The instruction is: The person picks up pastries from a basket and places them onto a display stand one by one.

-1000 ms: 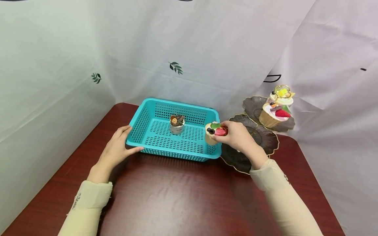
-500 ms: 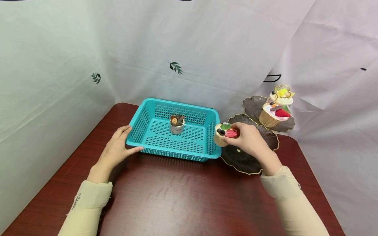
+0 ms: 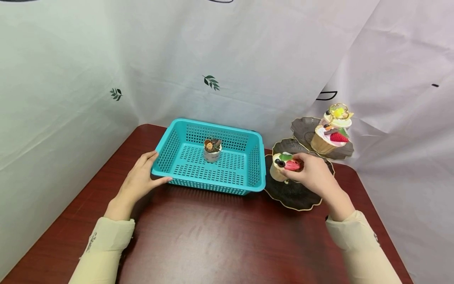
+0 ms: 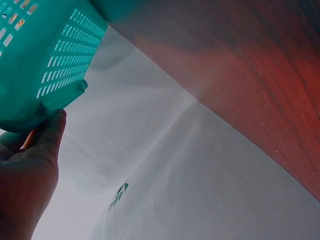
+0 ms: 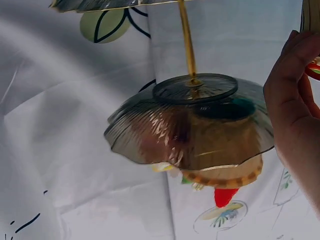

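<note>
My left hand [image 3: 140, 177] grips the near left corner of a teal plastic basket [image 3: 209, 187], fingers at its left rim and thumb at the front. Inside the basket stands a small cupcake [image 3: 212, 156] with chocolate and biscuit topping. With my right hand [image 3: 313, 173] I hold a cupcake [image 3: 277, 173] topped with strawberry, berries and a green leaf, over the lowest plate of a dark tiered stand [image 3: 298, 197]. Whether its base touches the plate, I cannot tell. In the right wrist view, only a sliver of this cupcake [image 5: 311, 16] shows at the edge.
On the stand's top plate [image 3: 305, 128] are a strawberry cupcake [image 3: 323, 142] and another with yellow topping [image 3: 338, 114] behind it. The stand is right of the basket, near the fabric backdrop [image 3: 248, 59]. A dark red table [image 3: 213, 236] lies beneath everything.
My right hand has carried the strawberry cupcake rightward, from inside the basket's right end, past its rim and over the stand's lowest plate. The left hand has stayed on the basket.
</note>
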Motion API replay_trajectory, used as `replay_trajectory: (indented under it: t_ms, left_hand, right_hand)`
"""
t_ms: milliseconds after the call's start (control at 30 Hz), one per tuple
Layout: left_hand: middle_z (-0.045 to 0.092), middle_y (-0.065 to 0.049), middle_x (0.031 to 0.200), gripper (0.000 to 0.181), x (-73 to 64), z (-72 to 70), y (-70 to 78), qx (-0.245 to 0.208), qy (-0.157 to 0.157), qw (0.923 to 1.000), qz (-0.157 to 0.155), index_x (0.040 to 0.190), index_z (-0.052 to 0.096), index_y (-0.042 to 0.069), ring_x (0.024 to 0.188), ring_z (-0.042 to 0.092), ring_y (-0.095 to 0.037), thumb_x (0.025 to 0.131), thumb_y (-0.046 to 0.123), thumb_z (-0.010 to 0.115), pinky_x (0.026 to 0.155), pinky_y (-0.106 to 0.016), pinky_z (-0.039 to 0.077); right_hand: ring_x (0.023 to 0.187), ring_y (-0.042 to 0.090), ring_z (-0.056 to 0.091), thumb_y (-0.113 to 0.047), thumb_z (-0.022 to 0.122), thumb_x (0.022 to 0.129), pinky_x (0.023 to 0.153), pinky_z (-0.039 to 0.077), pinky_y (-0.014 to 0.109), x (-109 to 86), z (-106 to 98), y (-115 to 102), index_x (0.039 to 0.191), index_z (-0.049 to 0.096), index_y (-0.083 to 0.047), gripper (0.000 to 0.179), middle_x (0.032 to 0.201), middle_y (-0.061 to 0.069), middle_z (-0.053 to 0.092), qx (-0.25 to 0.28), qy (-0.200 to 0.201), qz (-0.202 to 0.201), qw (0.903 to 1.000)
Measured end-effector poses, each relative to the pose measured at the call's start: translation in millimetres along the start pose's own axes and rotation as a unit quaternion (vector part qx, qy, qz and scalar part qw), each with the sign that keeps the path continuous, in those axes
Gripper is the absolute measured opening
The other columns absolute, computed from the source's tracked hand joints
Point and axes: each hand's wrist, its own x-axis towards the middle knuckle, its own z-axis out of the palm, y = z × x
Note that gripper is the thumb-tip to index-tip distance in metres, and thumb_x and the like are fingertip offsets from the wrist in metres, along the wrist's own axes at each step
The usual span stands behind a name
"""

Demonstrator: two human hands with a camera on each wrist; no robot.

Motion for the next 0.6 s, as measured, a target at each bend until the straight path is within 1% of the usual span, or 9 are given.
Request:
replay_trajectory:
  t_ms: [133, 300, 500, 600]
  left_hand:
    - [0.036, -0.024, 0.146, 0.094, -0.3, 0.0, 0.4, -0.001, 0.000, 1.0000, 0.000, 0.142, 0.037, -0.009, 0.131, 0.036, -0.041, 0.076, 0.042, 0.080, 0.098, -0.061, 0.044]
    - [0.036, -0.024, 0.146, 0.094, 0.0, 0.0, -0.5, -0.002, 0.001, 1.0000, 0.001, 0.142, 0.038, -0.009, 0.132, 0.035, -0.041, 0.076, 0.042, 0.079, 0.099, -0.061, 0.044]
    - [0.036, -0.025, 0.145, 0.094, 0.3, 0.3, -0.8, -0.001, 0.001, 1.0000, 0.002, 0.142, 0.037, -0.009, 0.132, 0.036, -0.041, 0.076, 0.042, 0.080, 0.099, -0.061, 0.044]
    - [0.036, -0.025, 0.145, 0.094, -0.2, 0.4, -0.3, -0.001, 0.000, 1.0000, 0.001, 0.142, 0.037, -0.009, 0.131, 0.036, -0.041, 0.076, 0.041, 0.080, 0.098, -0.061, 0.044]
  right_hand:
    - [0.070, 0.022, 0.058, -0.036, 0.076, 0.078, 0.060, 0.043, 0.029, -6.4, -3.5, 6.1, 0.105, 0.066, 0.004, 0.050, 0.081, 0.012, 0.069, -0.001, 0.014, 0.001, 0.9999]
    - [0.068, 0.022, 0.057, -0.037, 0.076, 0.077, 0.060, 0.043, 0.030, -14.4, -8.4, 14.5, 0.101, 0.066, 0.003, 0.048, 0.076, 0.010, 0.067, 0.002, 0.027, 0.015, 0.9995]
    - [0.073, 0.028, 0.059, -0.042, 0.074, 0.078, 0.063, 0.044, 0.034, -21.9, -12.6, 23.7, 0.109, 0.065, 0.005, 0.057, 0.080, 0.013, 0.069, -0.018, 0.026, 0.044, 0.9986]
    - [0.072, 0.028, 0.060, -0.042, 0.074, 0.078, 0.062, 0.044, 0.034, -25.0, -13.0, 30.0, 0.109, 0.066, 0.005, 0.057, 0.080, 0.014, 0.069, -0.021, 0.030, 0.053, 0.9980]
